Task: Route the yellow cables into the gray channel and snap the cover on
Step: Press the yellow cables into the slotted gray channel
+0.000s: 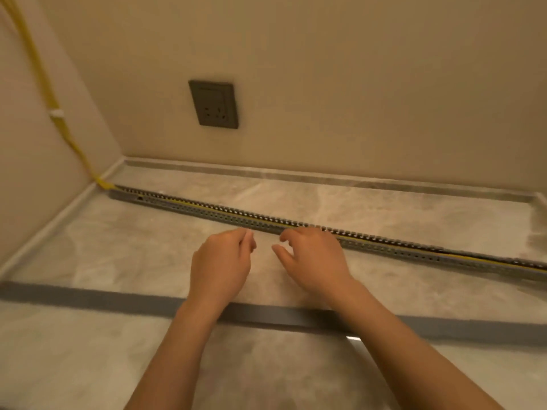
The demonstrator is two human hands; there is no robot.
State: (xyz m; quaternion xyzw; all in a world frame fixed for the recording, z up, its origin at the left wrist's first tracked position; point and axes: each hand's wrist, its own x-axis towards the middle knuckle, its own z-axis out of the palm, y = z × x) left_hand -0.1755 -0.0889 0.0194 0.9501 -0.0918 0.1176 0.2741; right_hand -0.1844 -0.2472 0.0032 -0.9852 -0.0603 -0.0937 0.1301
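Left hand (pixel 220 261) loosely curled, empty, right hand (pixel 313 258) likewise, beside gray channel (pixel 189 209), yellow cables (pixel 79 155) inside

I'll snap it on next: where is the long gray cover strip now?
The gray cover strip lies across the floor low in the head view, under both forearms, nearer the person than the slotted gray channel.

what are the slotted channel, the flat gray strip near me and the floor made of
Channel: looks like matte gray moulded plastic, from its evenly slotted walls. Cover strip: probably the same plastic, flat, dull and uniformly gray. Floor: polished stone or stone-look tile, with cloudy veining and soft sheen; which one I cannot tell.
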